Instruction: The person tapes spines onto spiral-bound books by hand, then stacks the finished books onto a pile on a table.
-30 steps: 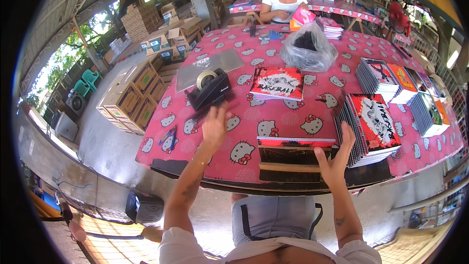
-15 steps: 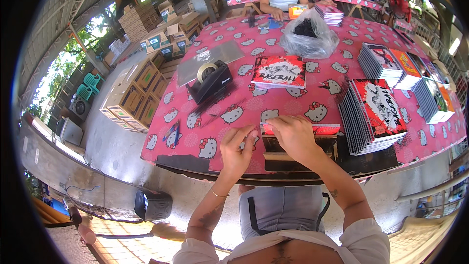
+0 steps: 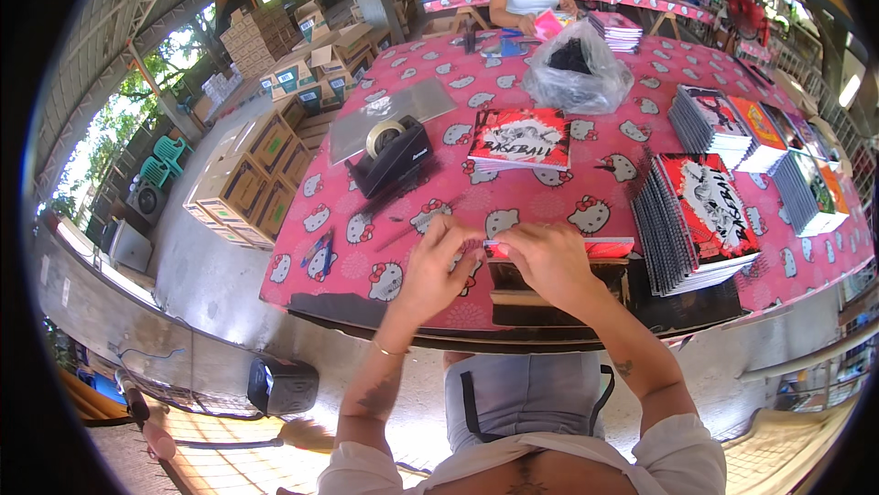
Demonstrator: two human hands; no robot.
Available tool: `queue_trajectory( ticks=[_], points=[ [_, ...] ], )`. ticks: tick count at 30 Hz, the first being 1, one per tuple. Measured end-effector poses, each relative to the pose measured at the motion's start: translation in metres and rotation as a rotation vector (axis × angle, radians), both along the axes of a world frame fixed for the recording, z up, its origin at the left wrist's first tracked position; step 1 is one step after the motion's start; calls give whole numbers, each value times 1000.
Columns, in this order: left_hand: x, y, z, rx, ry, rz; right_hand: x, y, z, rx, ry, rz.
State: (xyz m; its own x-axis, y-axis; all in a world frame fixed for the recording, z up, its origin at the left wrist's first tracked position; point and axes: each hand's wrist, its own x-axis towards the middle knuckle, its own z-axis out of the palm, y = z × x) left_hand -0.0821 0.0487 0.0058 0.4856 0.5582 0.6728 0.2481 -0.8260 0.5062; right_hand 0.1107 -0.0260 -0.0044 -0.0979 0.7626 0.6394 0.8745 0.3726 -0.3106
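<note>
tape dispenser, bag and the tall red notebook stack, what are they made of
Tape dispenser: probably hard plastic, smooth black with slight sheen. Bag: likely thin plastic film, see-through and crinkled. Tall red notebook stack: likely paper with printed card covers; pale layered edges.

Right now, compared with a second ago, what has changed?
The left hand has moved right, away from the tape dispenser; the right hand has moved left, from beside the notebook stack to the left end of the edge-on red notebook. The hands are now close together. Dispenser, stack and plastic bag stayed put.
</note>
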Motion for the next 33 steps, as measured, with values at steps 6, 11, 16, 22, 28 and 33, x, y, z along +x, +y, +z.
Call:
queue_trajectory(
  ticks=[6, 11, 16, 22, 28, 33],
  points=[
    [-10, 23, 6, -88, 336, -154, 0, 5, -2, -47, 73, 52],
    [-8, 32, 1, -32, 223, -228, 7, 1, 6, -109, 189, 88],
    [-3, 20, 8, -87, 271, -215, 14, -15, 28, 279, -174, 38],
    [-1, 34, 3, 8, 480, -144, 25, -17, 0, -73, -26, -56],
    [12, -29, -45, 436, 488, 258, 21, -29, 14, -118, -29, -108],
    [15, -4, -19, 340, 250, 191, 22, -28, 10, -95, -51, -107]
  ],
)
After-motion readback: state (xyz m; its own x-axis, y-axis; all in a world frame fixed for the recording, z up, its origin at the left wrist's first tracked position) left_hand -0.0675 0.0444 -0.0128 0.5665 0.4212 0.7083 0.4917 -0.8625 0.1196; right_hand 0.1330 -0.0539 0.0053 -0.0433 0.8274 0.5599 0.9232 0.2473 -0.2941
